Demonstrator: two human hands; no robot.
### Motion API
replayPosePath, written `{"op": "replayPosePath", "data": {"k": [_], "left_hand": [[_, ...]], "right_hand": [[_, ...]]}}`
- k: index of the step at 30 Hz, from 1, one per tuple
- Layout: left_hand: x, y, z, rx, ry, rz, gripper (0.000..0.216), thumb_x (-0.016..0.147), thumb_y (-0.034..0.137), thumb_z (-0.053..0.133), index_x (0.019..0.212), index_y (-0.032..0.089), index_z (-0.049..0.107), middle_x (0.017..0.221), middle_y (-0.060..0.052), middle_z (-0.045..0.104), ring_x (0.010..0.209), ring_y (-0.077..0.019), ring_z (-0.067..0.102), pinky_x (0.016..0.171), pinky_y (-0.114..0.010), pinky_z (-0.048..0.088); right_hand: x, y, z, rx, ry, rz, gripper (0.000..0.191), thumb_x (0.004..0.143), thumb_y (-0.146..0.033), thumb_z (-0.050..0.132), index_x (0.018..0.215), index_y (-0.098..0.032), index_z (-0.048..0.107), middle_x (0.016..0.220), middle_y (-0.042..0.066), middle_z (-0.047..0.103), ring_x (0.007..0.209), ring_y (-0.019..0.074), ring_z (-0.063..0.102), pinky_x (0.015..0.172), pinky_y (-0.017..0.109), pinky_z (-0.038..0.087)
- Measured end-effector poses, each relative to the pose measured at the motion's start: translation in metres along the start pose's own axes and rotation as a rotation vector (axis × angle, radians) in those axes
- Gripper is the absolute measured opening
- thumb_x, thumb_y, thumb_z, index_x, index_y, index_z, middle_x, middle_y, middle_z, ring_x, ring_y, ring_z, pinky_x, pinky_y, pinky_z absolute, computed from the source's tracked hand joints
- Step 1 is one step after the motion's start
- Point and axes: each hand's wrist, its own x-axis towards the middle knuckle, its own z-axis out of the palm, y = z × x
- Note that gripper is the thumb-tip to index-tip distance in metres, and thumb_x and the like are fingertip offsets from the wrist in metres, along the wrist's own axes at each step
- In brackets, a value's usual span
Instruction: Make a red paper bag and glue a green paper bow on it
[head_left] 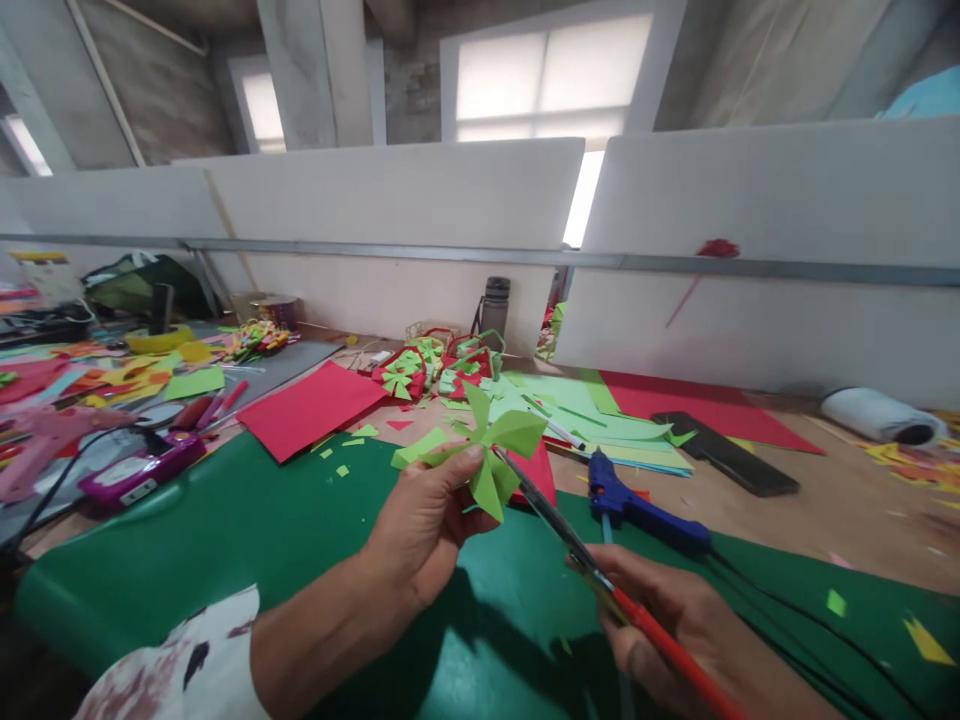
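Note:
My left hand (424, 520) pinches a light green paper flower (511, 435) between thumb and fingers, its pointed petals spread out above the mat. My right hand (660, 610) is closed around scissors (559, 525) with red handles. Their blades point up and left, and the tips meet the flower near its centre. Whether the tips cut into the paper cannot be made out. Behind the flower lies a piece of red paper (536, 475), partly hidden. Just right of the blades rests a blue glue gun (649, 510).
A green mat (247, 560) covers the near table. Red paper (311, 405), green sheets (600, 420), a black phone (727, 455) and small paper baskets (409, 370) lie beyond. A dark bottle (495, 310) stands at the partition. At left are a pink glue gun (41, 440) and a purple device (142, 470).

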Motion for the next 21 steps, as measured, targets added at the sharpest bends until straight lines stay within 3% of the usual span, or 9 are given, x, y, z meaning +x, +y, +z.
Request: {"op": "replayPosePath", "data": {"k": [4,8,14,21], "left_hand": [[-0.004,-0.001,0.002,-0.085,0.012,-0.008,0.007,0.076,0.013,0.065,0.082,0.012,0.064,0.068,-0.001,0.065,0.052,-0.0097,0.059,0.043,-0.019,0.047],[-0.008,-0.003,0.004,-0.121,-0.018,0.003,0.007,0.074,0.013,0.067,0.074,0.012,0.060,0.051,0.004,0.056,0.039,-0.0062,0.048,0.039,-0.019,0.044],[-0.007,-0.009,0.006,-0.100,0.052,-0.009,0.015,0.071,0.017,0.069,0.081,0.016,0.058,0.065,0.002,0.063,0.050,-0.0102,0.056,0.041,-0.021,0.045],[-0.003,-0.012,-0.002,0.096,-0.060,-0.012,0.022,0.065,0.020,0.074,0.080,0.015,0.059,0.058,0.003,0.058,0.048,-0.0098,0.053,0.044,-0.022,0.045]], "right_hand": [[-0.001,0.010,0.002,0.049,0.010,-0.030,0.067,0.070,-0.072,0.050,0.113,-0.021,0.058,0.060,-0.003,0.042,0.049,0.0109,0.032,0.044,0.023,0.030],[-0.003,0.008,0.002,0.008,0.006,-0.052,0.061,0.074,-0.068,0.049,0.111,-0.020,0.058,0.061,-0.004,0.038,0.052,0.0108,0.029,0.047,0.023,0.030],[-0.004,0.002,0.000,0.000,-0.104,-0.027,0.060,0.075,-0.067,0.049,0.113,-0.020,0.056,0.062,-0.004,0.038,0.053,0.0106,0.028,0.047,0.022,0.028],[-0.004,-0.001,0.004,0.043,-0.042,0.018,0.068,0.069,-0.076,0.048,0.106,-0.020,0.058,0.061,-0.004,0.036,0.051,0.0103,0.027,0.046,0.023,0.026]]}}
